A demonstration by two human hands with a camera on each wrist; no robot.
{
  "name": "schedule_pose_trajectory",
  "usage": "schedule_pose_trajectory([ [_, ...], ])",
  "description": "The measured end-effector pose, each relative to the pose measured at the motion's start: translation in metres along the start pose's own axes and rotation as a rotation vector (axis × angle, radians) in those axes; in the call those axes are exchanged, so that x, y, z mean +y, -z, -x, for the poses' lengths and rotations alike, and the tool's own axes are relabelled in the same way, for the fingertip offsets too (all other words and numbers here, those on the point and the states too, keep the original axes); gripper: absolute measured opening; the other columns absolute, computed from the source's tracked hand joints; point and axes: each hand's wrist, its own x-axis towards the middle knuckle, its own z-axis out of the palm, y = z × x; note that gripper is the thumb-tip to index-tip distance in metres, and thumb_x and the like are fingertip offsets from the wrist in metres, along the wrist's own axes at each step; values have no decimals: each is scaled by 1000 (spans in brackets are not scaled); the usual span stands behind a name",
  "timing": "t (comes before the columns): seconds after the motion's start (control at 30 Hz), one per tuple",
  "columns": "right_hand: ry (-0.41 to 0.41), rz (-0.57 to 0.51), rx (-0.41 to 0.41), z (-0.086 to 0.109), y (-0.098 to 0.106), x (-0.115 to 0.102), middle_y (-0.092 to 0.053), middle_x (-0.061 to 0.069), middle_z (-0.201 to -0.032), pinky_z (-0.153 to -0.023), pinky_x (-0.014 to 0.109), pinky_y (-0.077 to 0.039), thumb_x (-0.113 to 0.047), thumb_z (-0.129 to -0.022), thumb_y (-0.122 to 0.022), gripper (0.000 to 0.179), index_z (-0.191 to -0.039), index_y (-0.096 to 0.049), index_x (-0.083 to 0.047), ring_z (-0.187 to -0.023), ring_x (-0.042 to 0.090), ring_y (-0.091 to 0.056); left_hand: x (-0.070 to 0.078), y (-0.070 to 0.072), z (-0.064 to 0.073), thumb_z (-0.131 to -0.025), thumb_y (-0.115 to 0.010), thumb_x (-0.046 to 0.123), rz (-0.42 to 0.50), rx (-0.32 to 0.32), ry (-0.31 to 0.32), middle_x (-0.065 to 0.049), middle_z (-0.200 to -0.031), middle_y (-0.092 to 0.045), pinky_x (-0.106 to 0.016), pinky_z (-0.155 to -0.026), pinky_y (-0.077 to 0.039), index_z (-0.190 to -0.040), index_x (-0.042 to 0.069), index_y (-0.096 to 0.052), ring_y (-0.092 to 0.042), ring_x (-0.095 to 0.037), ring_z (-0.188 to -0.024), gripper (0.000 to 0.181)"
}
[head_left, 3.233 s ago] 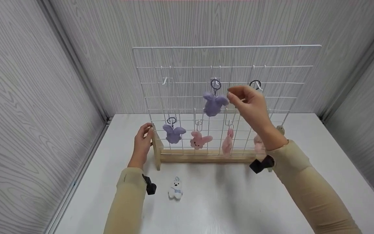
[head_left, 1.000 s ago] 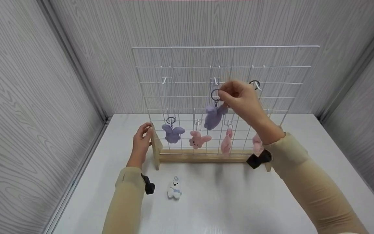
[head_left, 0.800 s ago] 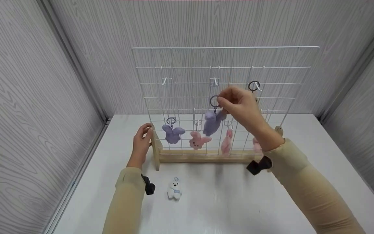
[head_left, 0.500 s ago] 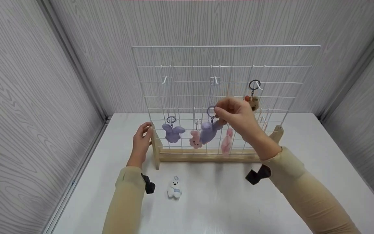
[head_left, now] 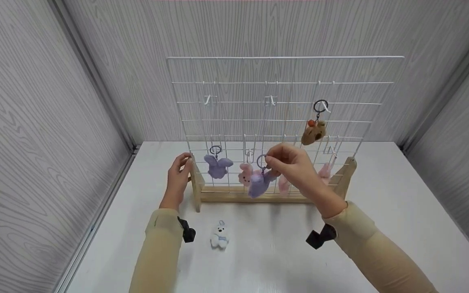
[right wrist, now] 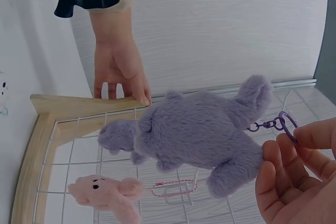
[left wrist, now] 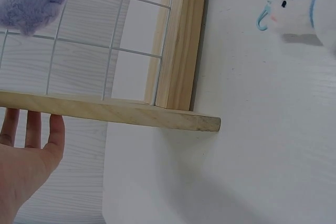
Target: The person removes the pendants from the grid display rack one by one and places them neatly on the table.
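Purple plush keychain [head_left: 260, 185] hangs from its ring [head_left: 261, 161], which the right hand [head_left: 293, 165] pinches between thumb and forefinger, the other fingers bent beneath. It is in front of the wire grid [head_left: 285, 57], overlapping the wooden base bar [head_left: 234, 196] in the head view and partly covering a pink plush [head_left: 244, 178]; whether it touches the wires, I cannot tell. A gap separates it from the second purple plush [head_left: 218, 168] toward the left post. Up and right, a brown plush [head_left: 314, 133] hangs beyond the knuckles. White tabletop [head_left: 275, 252] stretches from the bar toward the person, with a white plush bear [head_left: 219, 239] lying forward-left. At the rack's left edge, the left hand [head_left: 178, 175] holds the wooden side post [head_left: 196, 185], fingers bent, slightly spread, tips against its outer face.
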Motion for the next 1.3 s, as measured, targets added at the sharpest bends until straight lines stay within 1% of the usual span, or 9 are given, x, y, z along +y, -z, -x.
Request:
schedule_pose_trajectory([
  [0.13,-43,-16,-5,5,-3,7,-58,13,-83,-61,26,-50,-6,-89,-63,14,-95,-60,6,-67,20,-55,0,0,0,-99,-46,24,1,-2,-6,-13,-135,-39,-48,-95,-39,-135,11,-43,-42,-28,-119,38],
  [0.33,-57,-47,-33,13,-6,19,-57,16,-85,-61,26,-50,-6,-89,-63,16,-96,-59,7,-70,21,-54,-16,2,-11,-97,-49,31,1,15,-11,-8,-133,-42,-46,-94,-40,-132,17,-46,-44,-24,-117,38],
  [0.43,-58,-53,-45,17,-8,23,-58,17,-86,-61,26,-51,-8,-89,-63,16,-97,-59,6,-71,22,-55,-20,1,-14,-97,-49,32,-11,24,-24,-7,-132,-43,-46,-93,-41,-132,18,-46,-45,-23,-116,38],
  [0.67,-77,-54,-87,29,-13,35,-58,14,-86,-64,27,-51,-12,-91,-62,19,-100,-60,4,-73,22,-55,-19,1,-13,-97,-49,34,-26,29,-25,-7,-131,-43,-45,-92,-42,-131,18,-46,-45,-23,-116,38],
  [0.83,-110,-49,-94,37,-18,49,-57,10,-85,-64,26,-50,-13,-90,-63,17,-97,-60,2,-73,20,-54,-20,2,-13,-97,-49,33,-22,29,-27,-7,-132,-42,-45,-93,-41,-132,18,-46,-45,-23,-116,38],
  [0.93,-136,-46,-100,41,-21,58,-57,11,-85,-64,27,-51,-14,-90,-64,20,-98,-59,3,-75,21,-55,-21,2,-13,-97,-49,34,-22,29,-17,-7,-133,-41,-45,-94,-41,-132,19,-45,-44,-23,-117,39],
  [1.1,-190,-27,-95,46,-26,72,-60,15,-88,-65,30,-53,-15,-89,-64,21,-99,-60,4,-75,23,-57,-17,1,-11,-97,-48,31,-2,25,2,-8,-134,-41,-45,-94,-40,-133,18,-46,-44,-23,-118,38],
  [1.2,-209,-28,-88,49,-28,78,-60,15,-89,-65,31,-53,-13,-90,-64,17,-99,-62,1,-74,24,-55,-8,-1,-5,-99,-47,26,2,19,3,-10,-134,-40,-47,-95,-39,-135,14,-44,-43,-25,-119,38],
  [1.3,-200,-33,-97,52,-31,85,-59,14,-86,-63,29,-50,-11,-90,-62,14,-99,-62,0,-71,25,-53,2,-3,2,-100,-45,24,-12,18,15,-11,-136,-39,-47,-96,-39,-136,12,-42,-42,-26,-120,38],
])
